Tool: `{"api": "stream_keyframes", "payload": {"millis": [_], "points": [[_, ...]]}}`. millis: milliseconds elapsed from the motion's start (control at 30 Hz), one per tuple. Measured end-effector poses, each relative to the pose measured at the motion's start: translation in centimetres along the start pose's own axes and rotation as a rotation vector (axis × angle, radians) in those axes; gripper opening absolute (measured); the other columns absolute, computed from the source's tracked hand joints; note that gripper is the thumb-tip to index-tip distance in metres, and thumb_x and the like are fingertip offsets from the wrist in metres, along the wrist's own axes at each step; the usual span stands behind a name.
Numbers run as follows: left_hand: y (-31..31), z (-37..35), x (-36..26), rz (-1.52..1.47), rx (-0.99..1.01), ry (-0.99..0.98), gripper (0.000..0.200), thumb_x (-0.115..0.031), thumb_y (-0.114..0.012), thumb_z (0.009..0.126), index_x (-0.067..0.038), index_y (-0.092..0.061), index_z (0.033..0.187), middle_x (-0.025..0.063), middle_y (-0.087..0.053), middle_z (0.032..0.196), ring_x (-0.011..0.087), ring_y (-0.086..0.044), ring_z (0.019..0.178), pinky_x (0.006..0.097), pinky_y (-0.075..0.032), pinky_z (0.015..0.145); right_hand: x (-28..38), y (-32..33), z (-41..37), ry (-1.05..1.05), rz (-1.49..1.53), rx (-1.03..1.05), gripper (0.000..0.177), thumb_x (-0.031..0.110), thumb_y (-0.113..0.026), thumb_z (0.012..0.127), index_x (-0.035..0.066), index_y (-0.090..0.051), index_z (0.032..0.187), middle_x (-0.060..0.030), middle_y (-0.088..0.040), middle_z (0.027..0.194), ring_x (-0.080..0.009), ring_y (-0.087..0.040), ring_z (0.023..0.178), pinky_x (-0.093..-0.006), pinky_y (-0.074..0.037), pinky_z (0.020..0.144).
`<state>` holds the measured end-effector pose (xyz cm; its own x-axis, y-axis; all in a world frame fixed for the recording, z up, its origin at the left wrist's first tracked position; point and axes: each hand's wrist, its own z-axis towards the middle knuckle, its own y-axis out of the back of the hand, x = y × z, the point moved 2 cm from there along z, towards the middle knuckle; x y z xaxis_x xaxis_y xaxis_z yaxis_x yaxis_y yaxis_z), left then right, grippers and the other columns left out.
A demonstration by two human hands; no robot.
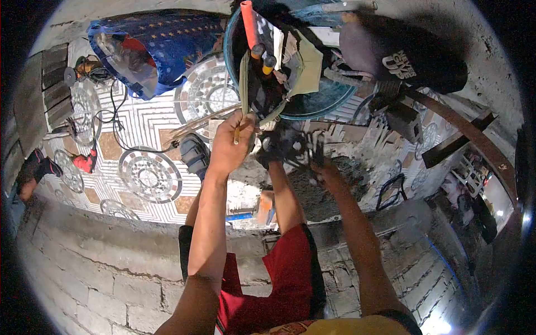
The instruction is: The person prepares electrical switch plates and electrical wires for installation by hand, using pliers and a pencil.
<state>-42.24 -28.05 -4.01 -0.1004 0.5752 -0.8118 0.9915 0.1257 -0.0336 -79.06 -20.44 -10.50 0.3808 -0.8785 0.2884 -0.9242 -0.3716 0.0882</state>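
My left hand [234,139] is closed at the near edge of an olive tool bag [310,64], its fingers on the bag's rim. A short tan stick, pencil-like, [237,135] shows at the fingers. Inside the bag stand an orange-red tube [249,25] and tools with black and yellow handle ends [268,64]. My right hand [324,169] is lower and to the right, smeared by motion. Its fingers are at a dark object with light metallic spots [293,148], too blurred to name. Behind the bag is a teal round tub [329,103].
A blue printed sack [167,50] lies on patterned tiles [149,174] at left, beside a black cord [117,120]. Grey mortar [335,192] is heaped by my feet. A rusty metal bar [463,125] and dark cloth [413,50] are at right. Block wall [134,287] runs along the near side.
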Motion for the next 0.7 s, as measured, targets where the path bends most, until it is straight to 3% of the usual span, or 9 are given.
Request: {"api": "stream_keyframes", "payload": {"millis": [100,167,300,367,400,433,467,567,700], "points": [[-0.3,-0.2,0.0,-0.060,-0.020,0.000,0.026,-0.027,-0.052,0.097,-0.004,-0.059,0.087,-0.0005,-0.058,0.075,0.0066,-0.047,0.069,0.0225,-0.038,0.063,-1.0,-3.5,5.7,0.321,-0.256,0.138,0.043,0.018,-0.071,0.082,0.010,-0.057,0.122,-0.0065,-0.060,0.111,-0.0240,-0.056,0.099,-0.0410,-0.044,0.084],[-0.6,-0.5,-0.4,-0.084,-0.036,-0.006,0.026,-0.028,-0.052,0.097,-0.005,-0.060,0.088,-0.0007,-0.058,0.074,0.0063,-0.046,0.067,0.0224,-0.038,0.061,-2.8,-5.2,8.4,-0.056,0.271,0.043,0.043,0.024,-0.072,0.082,0.009,-0.058,0.120,-0.0100,-0.059,0.115,-0.0297,-0.056,0.102,-0.0420,-0.044,0.086],[-0.5,-0.4,-0.3,-0.166,-0.037,0.055,0.022,-0.025,-0.053,0.097,-0.005,-0.060,0.089,-0.0018,-0.058,0.074,0.0050,-0.045,0.063,0.0218,-0.036,0.056,-4.0,-5.2,9.3,-0.165,0.047,-0.067,0.040,0.030,-0.069,0.084,0.007,-0.060,0.115,-0.0129,-0.062,0.111,-0.0327,-0.057,0.106,-0.0413,-0.044,0.088],[-0.4,-0.4,0.2,-0.162,-0.026,0.030,0.019,-0.022,-0.053,0.096,-0.005,-0.060,0.090,-0.0018,-0.058,0.076,0.0046,-0.044,0.063,0.0215,-0.035,0.055,-4.9,-3.9,9.0,0.264,-0.971,-0.439,0.036,0.035,-0.068,0.085,0.005,-0.063,0.105,-0.0128,-0.065,0.101,-0.0275,-0.062,0.095,-0.0412,-0.047,0.083],[-0.2,-0.3,0.6,-0.129,-0.002,0.060,0.019,-0.021,-0.052,0.096,-0.004,-0.060,0.096,0.0014,-0.060,0.078,0.0081,-0.049,0.069,0.0241,-0.040,0.064,-1.0,-3.4,6.6,0.449,-0.793,-0.245,0.038,0.032,-0.071,0.080,0.001,-0.060,0.100,-0.0188,-0.066,0.093,-0.0342,-0.065,0.081,-0.0398,-0.051,0.074],[-0.1,-0.3,1.0,-0.096,0.017,0.089,0.021,-0.020,-0.052,0.096,-0.002,-0.060,0.102,0.0046,-0.061,0.081,0.0117,-0.054,0.075,0.0267,-0.045,0.072,4.4,-3.8,3.3,0.423,-0.665,-0.195,0.037,0.033,-0.068,0.084,0.001,-0.062,0.100,-0.0151,-0.066,0.093,-0.0268,-0.065,0.083,-0.0362,-0.051,0.077],[-0.2,-0.4,0.9,-0.025,-0.042,-0.075,0.017,-0.017,-0.052,0.095,-0.002,-0.059,0.098,0.0039,-0.060,0.079,0.0115,-0.053,0.074,0.0274,-0.044,0.072,10.1,-5.0,-0.1,0.393,-0.538,-0.138,0.037,0.035,-0.066,0.087,0.000,-0.064,0.100,-0.0114,-0.067,0.093,-0.0194,-0.065,0.084,-0.0326,-0.050,0.080],[-0.8,-0.8,0.3,-0.094,-0.022,-0.042,0.013,-0.015,-0.053,0.094,-0.002,-0.058,0.094,0.0032,-0.058,0.077,0.0105,-0.050,0.071,0.0259,-0.043,0.067,24.0,-9.6,-9.2,0.870,-0.430,-0.237,0.020,0.015,-0.054,0.095,0.000,-0.063,0.104,-0.0105,-0.067,0.091,-0.0169,-0.063,0.085,-0.0290,-0.048,0.080],[-1.0,-0.6,-1.4,-0.032,-0.031,-0.122,0.010,-0.012,-0.054,0.092,-0.002,-0.057,0.093,0.0025,-0.054,0.073,0.0094,-0.047,0.068,0.0239,-0.042,0.062,29.4,-13.8,-3.5,1.013,-0.877,-0.130,0.020,-0.003,-0.052,0.081,-0.003,-0.061,0.099,-0.0241,-0.063,0.096,-0.0407,-0.061,0.090,-0.0423,-0.050,0.079]]}}
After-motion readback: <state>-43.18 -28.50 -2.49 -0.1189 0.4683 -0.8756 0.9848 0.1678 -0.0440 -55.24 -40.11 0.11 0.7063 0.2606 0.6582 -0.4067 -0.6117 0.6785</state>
